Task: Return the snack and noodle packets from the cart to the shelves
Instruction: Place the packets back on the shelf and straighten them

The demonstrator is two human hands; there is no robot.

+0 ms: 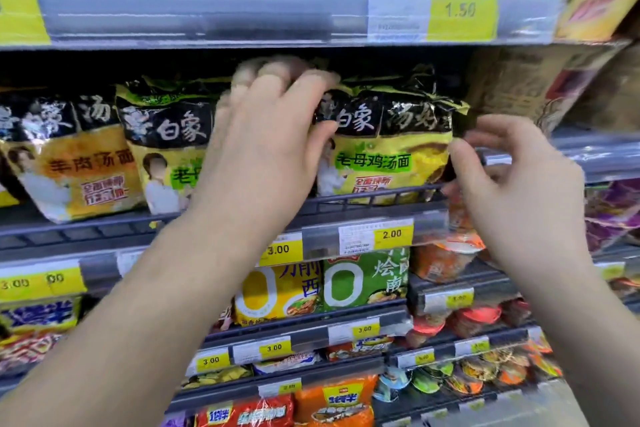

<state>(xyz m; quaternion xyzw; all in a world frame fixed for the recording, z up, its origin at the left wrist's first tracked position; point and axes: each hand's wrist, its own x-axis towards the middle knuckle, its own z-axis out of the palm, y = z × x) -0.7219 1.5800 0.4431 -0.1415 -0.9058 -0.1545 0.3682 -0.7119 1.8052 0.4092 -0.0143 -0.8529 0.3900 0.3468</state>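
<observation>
A yellow and black noodle packet (388,156) with green lettering stands upright on the middle shelf, behind the shelf's dark front rail (346,199). My left hand (263,135) reaches over its upper left corner, fingers curled around the top edge. My right hand (512,184) is at the packet's right edge, with thumb and forefinger pinching the side seam. The cart is out of view.
A matching yellow packet (166,142) and an orange one (79,163) stand to the left on the same shelf. Brown packets (519,87) lie to the right. The upper shelf edge (242,3) hangs close above. Below are more noodle packets (363,277) and cup noodles (446,256).
</observation>
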